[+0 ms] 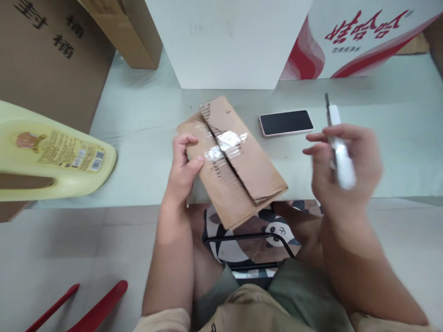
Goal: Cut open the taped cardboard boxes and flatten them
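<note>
My left hand (185, 163) grips the left side of a small cardboard box (256, 161), its thumb lying on the top face. The box is tilted, its near corner jutting past the table's front edge. Clear tape (229, 140) crosses the dark seam between its flaps, crumpled and shiny. To the right, my right hand (346, 161) is raised, closed around a white utility knife (342, 161) with a thin dark tip pointing away from me. Motion blurs this hand and the knife slightly. The knife is apart from the box.
A phone (286, 123) lies face up on the pale green tablecloth (138, 115). Behind stand a white box (228, 46) and a red-and-white carton (360, 46). At left are a yellow jug (69, 152) and large brown cartons (51, 60). Red bars (100, 306) show at lower left.
</note>
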`<state>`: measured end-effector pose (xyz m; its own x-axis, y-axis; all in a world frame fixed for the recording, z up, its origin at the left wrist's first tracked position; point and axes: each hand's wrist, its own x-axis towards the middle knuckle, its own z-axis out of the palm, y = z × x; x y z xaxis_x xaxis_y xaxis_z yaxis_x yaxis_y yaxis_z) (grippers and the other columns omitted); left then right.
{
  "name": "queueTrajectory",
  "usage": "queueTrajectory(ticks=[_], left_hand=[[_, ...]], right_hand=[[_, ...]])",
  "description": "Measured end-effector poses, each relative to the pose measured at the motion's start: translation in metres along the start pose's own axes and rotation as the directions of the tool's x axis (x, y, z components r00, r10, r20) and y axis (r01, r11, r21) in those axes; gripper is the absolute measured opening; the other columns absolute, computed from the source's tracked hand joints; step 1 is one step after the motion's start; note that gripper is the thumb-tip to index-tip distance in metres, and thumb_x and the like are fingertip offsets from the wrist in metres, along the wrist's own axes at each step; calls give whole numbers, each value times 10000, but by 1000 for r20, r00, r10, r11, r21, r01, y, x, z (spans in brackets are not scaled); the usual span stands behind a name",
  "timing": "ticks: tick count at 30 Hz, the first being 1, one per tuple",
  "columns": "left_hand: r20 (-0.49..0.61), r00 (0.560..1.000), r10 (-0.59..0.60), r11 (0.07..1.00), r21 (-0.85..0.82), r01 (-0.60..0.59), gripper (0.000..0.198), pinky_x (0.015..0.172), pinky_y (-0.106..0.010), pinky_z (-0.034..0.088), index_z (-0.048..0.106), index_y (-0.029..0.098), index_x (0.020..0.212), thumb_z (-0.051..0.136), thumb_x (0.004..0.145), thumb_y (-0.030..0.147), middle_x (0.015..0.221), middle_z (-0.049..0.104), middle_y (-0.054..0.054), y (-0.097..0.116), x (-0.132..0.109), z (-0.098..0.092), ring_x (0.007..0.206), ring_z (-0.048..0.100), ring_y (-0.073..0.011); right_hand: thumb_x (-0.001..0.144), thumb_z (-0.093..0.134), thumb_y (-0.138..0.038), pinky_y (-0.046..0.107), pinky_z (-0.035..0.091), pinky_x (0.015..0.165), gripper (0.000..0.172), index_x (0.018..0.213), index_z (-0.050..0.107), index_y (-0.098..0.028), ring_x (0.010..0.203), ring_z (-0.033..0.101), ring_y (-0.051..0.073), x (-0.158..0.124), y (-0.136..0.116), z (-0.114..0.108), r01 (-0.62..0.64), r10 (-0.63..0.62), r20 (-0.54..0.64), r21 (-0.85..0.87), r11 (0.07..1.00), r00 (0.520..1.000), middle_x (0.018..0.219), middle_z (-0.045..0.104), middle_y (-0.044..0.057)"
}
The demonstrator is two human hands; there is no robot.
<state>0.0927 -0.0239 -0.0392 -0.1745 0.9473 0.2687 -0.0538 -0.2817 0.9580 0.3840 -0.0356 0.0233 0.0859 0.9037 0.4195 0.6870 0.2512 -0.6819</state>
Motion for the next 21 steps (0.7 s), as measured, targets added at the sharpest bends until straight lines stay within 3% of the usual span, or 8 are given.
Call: queueTrajectory(ticks=[2,5,10,12,14,16,18,21], left_hand=[[-23,996,-90,981,-172,85,504,759,-286,567,606,302,1083,879,699,481,1158,638,-26,13,-3,-5,956,629,-194],[-82,977,-196,937,-310,162,488,725,-254,587,616,290,1062,906,676,359,1206,670,-12,26,-5,-9,947,650,-168],[-283,891,-354,930,-203,305,569,631,-207,542,670,282,1117,931,613,322,1271,699,-22,22,-2,1,907,667,-153],[-343,850,-401,914,-89,395,501,620,-206,534,703,276,1153,884,689,320,1298,717,-34,21,-1,10,907,685,-157],[-368,810,-457,875,-23,483,460,626,-225,557,737,249,1131,875,696,303,1180,769,-44,23,0,18,867,704,-171],[-371,777,-508,840,-13,542,443,607,-236,568,764,210,1065,889,646,279,971,797,-39,27,0,22,785,708,-176],[-367,770,-522,830,-10,558,396,584,-223,560,778,176,967,890,598,265,858,790,-26,30,0,23,725,695,-158],[-354,792,-497,842,23,539,376,574,-200,536,787,162,915,889,581,301,836,785,-12,30,-1,18,691,671,-125]], right_hand=[[838,670,-588,552,570,895,607,1289,557,-199,1006,703,339,12,21,4,-111,130,90,-196,974,987,1170,688,162],[768,706,-614,630,530,954,826,1421,529,-140,1153,641,436,15,48,4,-260,385,218,-445,857,897,1283,618,251],[845,580,-667,660,518,950,819,1472,531,-142,1206,603,480,8,79,-1,-356,577,254,-579,734,776,1330,557,281],[852,585,-635,711,490,970,751,1425,590,-149,1279,543,518,7,88,-1,-324,527,242,-563,760,815,1336,546,287],[884,585,-567,773,413,1051,615,1325,674,-148,1402,432,544,6,93,-1,-202,358,212,-526,826,909,1386,518,295],[923,566,-494,762,336,1158,488,1204,745,-137,1455,399,512,4,93,0,-20,146,241,-456,890,959,1413,520,283],[960,529,-476,704,340,1208,447,1136,786,-155,1417,478,452,2,88,1,139,-6,396,-307,941,918,1387,574,244],[968,528,-564,710,356,1214,510,1248,770,-214,1475,441,452,-3,80,5,244,-149,666,-50,969,731,1451,593,186]])
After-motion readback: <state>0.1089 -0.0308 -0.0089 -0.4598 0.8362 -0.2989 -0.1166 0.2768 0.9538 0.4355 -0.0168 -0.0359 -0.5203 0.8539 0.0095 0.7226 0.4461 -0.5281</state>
